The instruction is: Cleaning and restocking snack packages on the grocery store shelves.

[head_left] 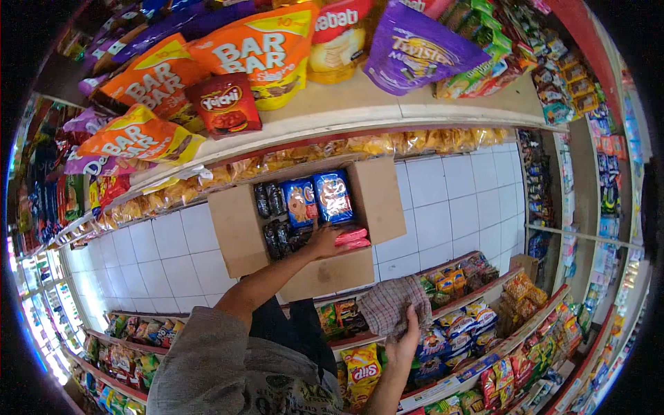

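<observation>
Across the white-tiled shop floor [456, 207], an open cardboard box [235, 225] holds pink packets [355, 237]; the left hand [322, 243] reaches down to them, grip unclear, while the raised right hand [405, 337] clutches a checked cloth [389, 304].

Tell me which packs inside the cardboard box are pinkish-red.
Those in the box's lower-right corner, the pinkish-red packs just right of the left hand; the others visible are blue packs and black packs.
</observation>
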{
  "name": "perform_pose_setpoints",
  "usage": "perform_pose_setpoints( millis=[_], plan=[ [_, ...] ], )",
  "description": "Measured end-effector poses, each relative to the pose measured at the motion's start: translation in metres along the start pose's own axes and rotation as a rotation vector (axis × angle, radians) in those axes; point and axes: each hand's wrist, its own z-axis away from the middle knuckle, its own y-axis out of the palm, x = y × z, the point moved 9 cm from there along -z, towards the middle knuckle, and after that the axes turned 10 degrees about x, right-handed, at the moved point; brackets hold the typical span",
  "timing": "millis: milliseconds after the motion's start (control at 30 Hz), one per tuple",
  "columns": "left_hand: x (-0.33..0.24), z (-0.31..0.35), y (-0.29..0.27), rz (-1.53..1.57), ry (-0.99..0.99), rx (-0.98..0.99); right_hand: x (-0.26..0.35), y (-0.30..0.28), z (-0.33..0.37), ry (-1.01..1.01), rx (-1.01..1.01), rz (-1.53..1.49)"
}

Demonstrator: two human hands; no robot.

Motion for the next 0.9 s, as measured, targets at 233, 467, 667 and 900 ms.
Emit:
perform_pose_setpoints(
  millis=[233, 467, 667, 900],
  plan=[
    [-0.004, 0.006, -0.006, -0.034, 0.148, -0.136, 0.013, 0.036, 0.006, -0.006, 0.045, 0.075],
    [-0.030, 0.058, -0.075, 0.277, 0.077, -0.185, 0.051, 0.058, 0.009, -0.101, 0.127, 0.103],
    [-0.067, 0.178, -0.203, 0.570, 0.239, -0.526, 0.092, 0.051, -0.011, -0.384, 0.006, 0.624],
    [-0.058, 0.270, -0.271, 1.065, 0.165, -0.571, 0.064, 0.203, 0.026, -0.676, 0.947, 0.936]
  ],
)
